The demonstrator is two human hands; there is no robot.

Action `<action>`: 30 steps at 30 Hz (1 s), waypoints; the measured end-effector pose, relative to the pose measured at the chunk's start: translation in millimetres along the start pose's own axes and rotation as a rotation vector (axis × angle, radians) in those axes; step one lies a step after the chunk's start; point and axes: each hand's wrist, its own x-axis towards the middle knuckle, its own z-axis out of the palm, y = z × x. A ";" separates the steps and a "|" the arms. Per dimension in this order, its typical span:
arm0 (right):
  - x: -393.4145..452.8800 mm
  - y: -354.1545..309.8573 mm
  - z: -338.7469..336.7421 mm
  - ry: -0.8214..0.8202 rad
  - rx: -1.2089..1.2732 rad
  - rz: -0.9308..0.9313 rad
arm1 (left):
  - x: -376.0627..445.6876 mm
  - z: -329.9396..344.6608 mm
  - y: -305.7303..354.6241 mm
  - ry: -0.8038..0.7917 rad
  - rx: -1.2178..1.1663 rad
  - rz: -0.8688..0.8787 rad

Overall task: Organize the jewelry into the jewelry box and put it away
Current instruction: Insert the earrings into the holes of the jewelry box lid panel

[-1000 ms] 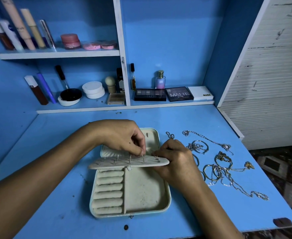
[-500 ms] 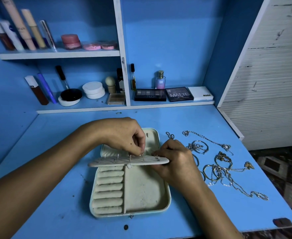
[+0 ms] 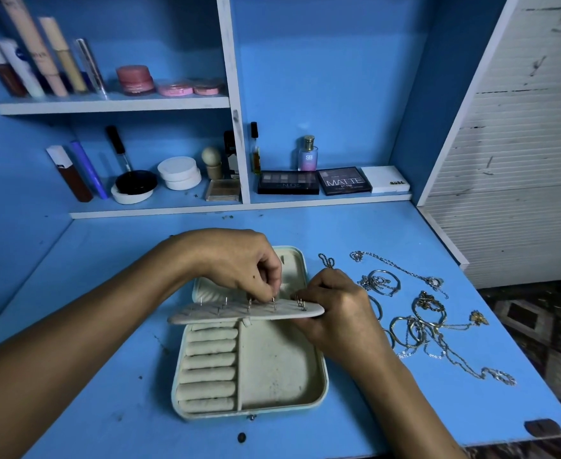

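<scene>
Your left hand [image 3: 239,263] curls its fingertips into a pinch on an earring post [image 3: 274,302] standing in the earring panel [image 3: 246,313]; your right hand [image 3: 335,309] grips that panel's right end above the open jewelry box [image 3: 249,369]; loose jewelry [image 3: 418,319] lies on the desk [image 3: 388,409] just beside your right hand.

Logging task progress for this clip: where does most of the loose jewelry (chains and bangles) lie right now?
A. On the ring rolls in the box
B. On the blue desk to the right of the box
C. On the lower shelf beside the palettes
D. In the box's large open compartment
B: the chains and bangles lie spread on the blue desk to the right of the jewelry box, whose open compartment holds none.
</scene>
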 end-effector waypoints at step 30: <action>17.8 -25.8 -17.2 -0.107 0.044 0.373 | -37.6 57.3 -69.8 1.047 -1.218 -0.054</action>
